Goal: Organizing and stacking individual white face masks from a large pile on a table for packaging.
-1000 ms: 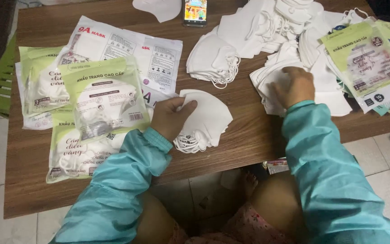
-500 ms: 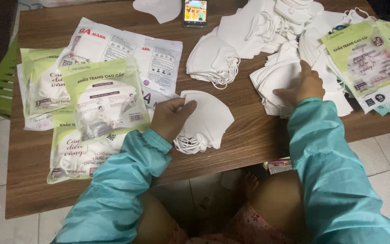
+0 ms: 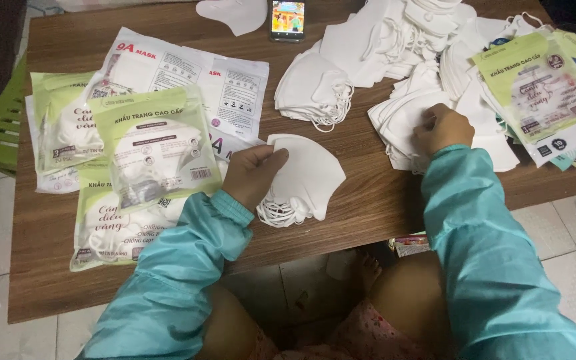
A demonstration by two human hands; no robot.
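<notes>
Head view, looking down on a brown wooden table [image 3: 368,193]; two hands are visible, both in teal sleeves. Left hand [image 3: 253,175]: closed in a pinch on the left edge of a small stack of folded white masks [image 3: 307,179], thumb on top; this stack lies flat near the front edge of the table, its ear loops spilling out at the lower left; the number of masks in it cannot be told. Right hand [image 3: 441,128]: fingers curled, resting on a loose heap of white masks [image 3: 408,113] at the right of the table; whether it grips a mask there cannot be told. A second, neater pile of white masks [image 3: 315,87] lies between the two hands, further back; one single white mask [image 3: 233,13] lies at the far edge. One phone [image 3: 287,15] with a lit screen lies just beside that mask. Filled green mask packets [image 3: 158,147]: about four, overlapping, at the left; one flat white packet [image 3: 181,73] lies behind them. Several empty green packets [image 3: 541,87] are fanned at the far right, touching the loose heap.
</notes>
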